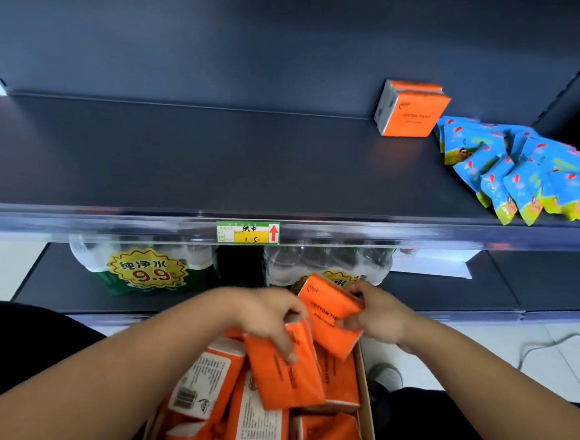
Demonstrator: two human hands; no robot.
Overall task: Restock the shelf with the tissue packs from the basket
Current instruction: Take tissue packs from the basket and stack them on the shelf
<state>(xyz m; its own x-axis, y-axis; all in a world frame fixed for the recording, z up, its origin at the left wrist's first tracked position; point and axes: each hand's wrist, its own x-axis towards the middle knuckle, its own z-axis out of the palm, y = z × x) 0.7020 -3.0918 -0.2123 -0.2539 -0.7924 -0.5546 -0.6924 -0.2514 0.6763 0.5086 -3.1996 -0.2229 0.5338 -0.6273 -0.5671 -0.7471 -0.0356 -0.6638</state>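
1. The left hand [268,316] gripped an orange pack [284,377] above the box [369,417].
2. The right hand [379,317] pinched a second pack [330,317] just beside it.
3. Loose packs [257,420] filled the box; two upright packs [412,113] stood far back on the shelf [217,159].

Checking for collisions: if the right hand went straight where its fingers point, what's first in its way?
Likely the left hand, just across the tissue pack the right hand holds; depth is uncertain.
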